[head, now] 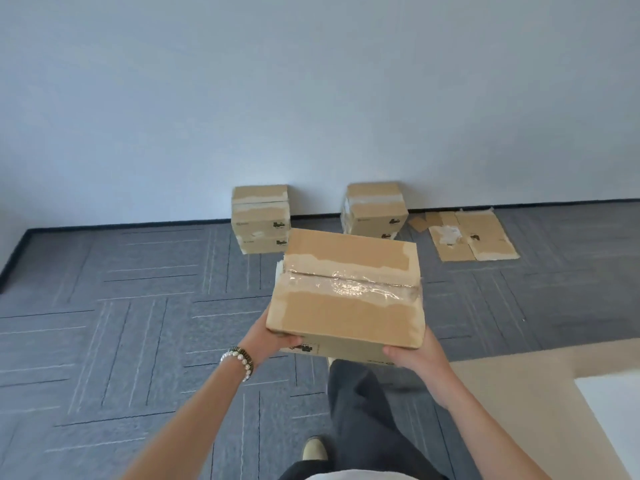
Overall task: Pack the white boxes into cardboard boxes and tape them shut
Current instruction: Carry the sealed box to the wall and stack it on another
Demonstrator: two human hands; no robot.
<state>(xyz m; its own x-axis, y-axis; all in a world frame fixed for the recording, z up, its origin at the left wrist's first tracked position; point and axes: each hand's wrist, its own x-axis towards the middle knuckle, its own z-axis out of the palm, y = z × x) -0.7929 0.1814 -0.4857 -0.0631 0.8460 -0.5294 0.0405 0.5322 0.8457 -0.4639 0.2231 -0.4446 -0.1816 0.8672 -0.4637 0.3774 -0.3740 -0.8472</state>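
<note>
Taped box (349,292) gripped at near corners by left hand (277,336) and right hand (412,355); finished stacks (260,220) wait at 12 o'clock, flat cardboard (474,237) at 1 still unpacked.

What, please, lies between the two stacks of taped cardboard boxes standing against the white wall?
In the head view, only bare grey carpet separates the left stack from the right stack; nothing stands between them.

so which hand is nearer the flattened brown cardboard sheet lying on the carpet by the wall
Right. The right hand holds the taped cardboard box on the side toward the flattened brown cardboard sheet; the left hand grips the opposite side.
</note>
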